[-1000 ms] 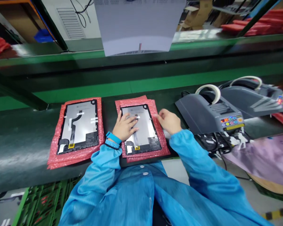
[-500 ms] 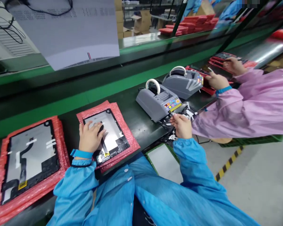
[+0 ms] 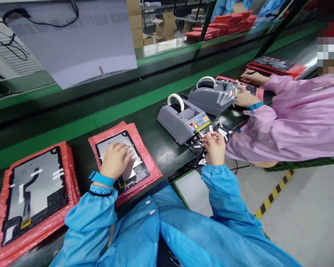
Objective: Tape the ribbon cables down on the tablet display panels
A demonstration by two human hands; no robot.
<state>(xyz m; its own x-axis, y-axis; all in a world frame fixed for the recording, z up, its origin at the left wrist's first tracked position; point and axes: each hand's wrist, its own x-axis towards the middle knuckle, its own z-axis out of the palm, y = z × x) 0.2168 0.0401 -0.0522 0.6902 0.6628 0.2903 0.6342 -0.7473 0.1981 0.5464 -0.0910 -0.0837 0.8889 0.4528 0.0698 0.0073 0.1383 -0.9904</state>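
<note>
My left hand [image 3: 115, 160] lies flat, fingers spread, on the silver back of a tablet panel [image 3: 136, 167] that rests on a red bubble-wrap sheet [image 3: 147, 155] at the bench edge. My right hand [image 3: 215, 145] is at the front of the nearer grey tape dispenser [image 3: 180, 121], fingers pinched at a white tape strip [image 3: 210, 129] by its outlet. A second tablet panel [image 3: 35, 191] lies on its own red bubble wrap [image 3: 0, 207] to the left, untouched.
A second tape dispenser [image 3: 211, 97] stands behind the first. A co-worker in a pink smock [image 3: 292, 118] works at the right with both hands on red-wrapped panels. A white sheet [image 3: 72, 40] hangs above the green conveyor [image 3: 72, 126]. Yellow-black floor tape [image 3: 272, 194] runs below.
My right hand left the tablet's right edge and went to the tape dispenser outlet. My view turned right, bringing the co-worker in. My left hand stays pressed on the tablet.
</note>
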